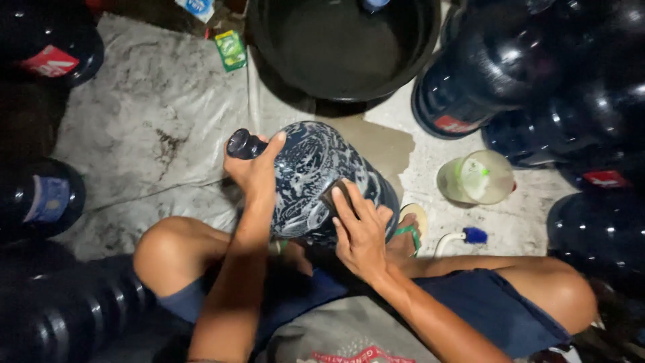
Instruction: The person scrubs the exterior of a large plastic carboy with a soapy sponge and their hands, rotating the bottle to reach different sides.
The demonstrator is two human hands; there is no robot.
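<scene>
Jug (316,178) lying tilted at centre between the knees, soapy, probably slippery and bulky. Left hand (254,168) gripping its neck toward ten o'clock; right hand (359,232) pressing flat, fingers spread, at five o'clock. Basin (342,40) sitting at twelve o'clock.

water-jug washing spot, likely a refill station's floor; big dark blue jugs (497,67) crowd a wet concrete floor (154,134); black basin (342,47); soapy jug (316,181) mid-scrub

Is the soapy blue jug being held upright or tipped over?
Tipped: the jug lies sideways, neck pointing left, held by the left hand.
</scene>
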